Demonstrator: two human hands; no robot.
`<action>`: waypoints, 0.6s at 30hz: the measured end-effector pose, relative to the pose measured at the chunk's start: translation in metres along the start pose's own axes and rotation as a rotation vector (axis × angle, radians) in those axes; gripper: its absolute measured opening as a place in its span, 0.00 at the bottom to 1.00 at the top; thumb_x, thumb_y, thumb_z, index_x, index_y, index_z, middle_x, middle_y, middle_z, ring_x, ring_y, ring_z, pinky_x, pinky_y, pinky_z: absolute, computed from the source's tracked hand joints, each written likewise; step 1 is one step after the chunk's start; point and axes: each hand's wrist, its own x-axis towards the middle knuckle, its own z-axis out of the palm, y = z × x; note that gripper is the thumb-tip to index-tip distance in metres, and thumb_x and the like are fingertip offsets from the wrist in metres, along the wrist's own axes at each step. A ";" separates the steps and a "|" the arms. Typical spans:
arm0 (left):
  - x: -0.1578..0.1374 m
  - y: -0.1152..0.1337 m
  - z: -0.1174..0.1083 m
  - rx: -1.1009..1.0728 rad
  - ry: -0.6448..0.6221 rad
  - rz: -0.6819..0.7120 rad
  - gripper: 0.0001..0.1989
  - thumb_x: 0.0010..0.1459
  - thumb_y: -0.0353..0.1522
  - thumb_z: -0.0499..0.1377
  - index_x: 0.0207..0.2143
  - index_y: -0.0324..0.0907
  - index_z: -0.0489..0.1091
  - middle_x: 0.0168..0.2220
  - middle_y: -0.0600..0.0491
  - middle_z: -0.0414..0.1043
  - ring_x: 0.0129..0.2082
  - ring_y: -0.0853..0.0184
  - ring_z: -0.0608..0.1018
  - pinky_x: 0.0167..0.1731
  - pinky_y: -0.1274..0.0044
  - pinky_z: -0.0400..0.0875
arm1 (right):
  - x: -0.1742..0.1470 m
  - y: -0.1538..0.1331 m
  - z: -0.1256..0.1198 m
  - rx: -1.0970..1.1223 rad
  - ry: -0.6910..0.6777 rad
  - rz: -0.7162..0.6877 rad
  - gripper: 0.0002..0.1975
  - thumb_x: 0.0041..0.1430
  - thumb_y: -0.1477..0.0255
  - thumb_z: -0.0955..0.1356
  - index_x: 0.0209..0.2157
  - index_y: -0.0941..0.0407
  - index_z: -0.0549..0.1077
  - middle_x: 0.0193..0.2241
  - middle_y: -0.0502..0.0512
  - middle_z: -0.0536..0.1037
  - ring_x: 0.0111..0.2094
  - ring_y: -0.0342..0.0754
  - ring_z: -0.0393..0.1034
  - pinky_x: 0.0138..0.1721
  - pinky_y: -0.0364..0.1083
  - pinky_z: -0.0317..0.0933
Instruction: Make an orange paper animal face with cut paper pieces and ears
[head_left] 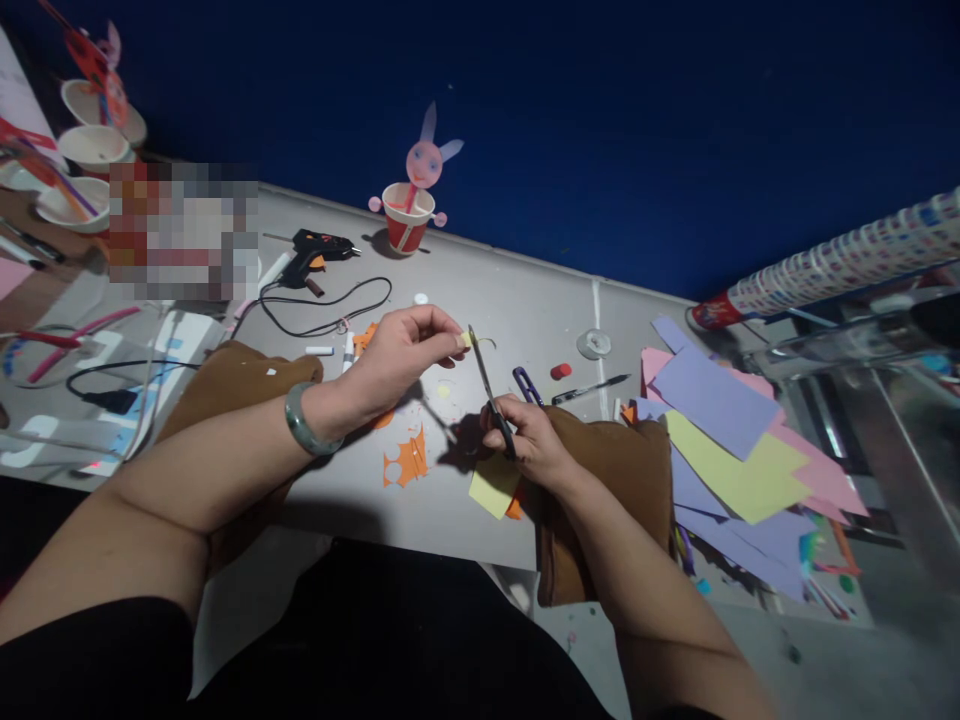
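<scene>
Between thumb and fingers, my left hand (401,355) pinches a small piece of yellow paper (466,340). My right hand (529,440) is closed round the handles of a pair of scissors (486,375), whose blades point up and away at the yellow piece. A thin curled yellow strip (487,342) hangs at the blades. Below the hands, an orange paper scrap (406,460) with cut-out curves lies on the table. A larger yellow sheet (495,488) rests under my right hand, with some orange paper beside it.
A black glue gun (315,255) and its cord lie at the back left. Behind my hands stands a red cup with a pink rabbit figure (409,215). Coloured paper sheets (720,400) are piled at right, near stacked paper cups (825,265). A tape roll (594,344) and pen (592,388) lie nearer.
</scene>
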 end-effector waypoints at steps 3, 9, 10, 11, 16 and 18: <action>0.001 -0.001 0.000 -0.023 0.000 -0.027 0.08 0.59 0.36 0.61 0.28 0.41 0.72 0.29 0.53 0.75 0.31 0.71 0.78 0.35 0.77 0.73 | -0.001 0.001 0.000 0.004 -0.006 0.005 0.29 0.50 0.43 0.71 0.20 0.54 0.67 0.21 0.50 0.70 0.29 0.47 0.62 0.33 0.47 0.58; 0.000 0.001 0.002 -0.006 -0.031 -0.047 0.10 0.53 0.37 0.67 0.28 0.40 0.73 0.29 0.53 0.75 0.30 0.72 0.76 0.34 0.77 0.73 | 0.000 0.000 0.000 0.021 -0.005 0.011 0.28 0.49 0.43 0.72 0.20 0.54 0.66 0.21 0.51 0.71 0.29 0.47 0.62 0.33 0.47 0.57; -0.001 0.002 0.002 0.005 -0.029 -0.044 0.09 0.50 0.35 0.69 0.28 0.40 0.73 0.28 0.54 0.75 0.29 0.72 0.76 0.34 0.77 0.72 | 0.000 0.000 0.000 0.020 -0.004 0.012 0.29 0.49 0.42 0.72 0.20 0.54 0.66 0.21 0.50 0.71 0.29 0.47 0.62 0.33 0.47 0.56; -0.002 0.003 0.003 0.012 -0.022 -0.040 0.08 0.49 0.34 0.69 0.28 0.39 0.74 0.27 0.54 0.74 0.28 0.73 0.75 0.34 0.78 0.72 | 0.000 -0.001 0.001 0.020 -0.003 0.014 0.29 0.49 0.42 0.71 0.20 0.54 0.66 0.21 0.50 0.70 0.29 0.47 0.62 0.33 0.47 0.56; -0.002 0.005 0.004 0.020 0.002 -0.038 0.04 0.50 0.30 0.66 0.27 0.39 0.73 0.26 0.55 0.74 0.28 0.73 0.74 0.34 0.77 0.72 | 0.000 -0.001 0.001 0.011 -0.008 0.010 0.31 0.48 0.40 0.71 0.19 0.54 0.66 0.21 0.51 0.71 0.29 0.48 0.62 0.35 0.48 0.56; -0.002 0.004 0.004 0.013 0.004 -0.034 0.04 0.50 0.29 0.66 0.27 0.39 0.72 0.26 0.55 0.74 0.29 0.73 0.75 0.34 0.77 0.72 | 0.000 0.000 0.001 0.010 -0.013 0.006 0.30 0.49 0.40 0.71 0.20 0.54 0.66 0.21 0.51 0.71 0.29 0.48 0.62 0.35 0.48 0.56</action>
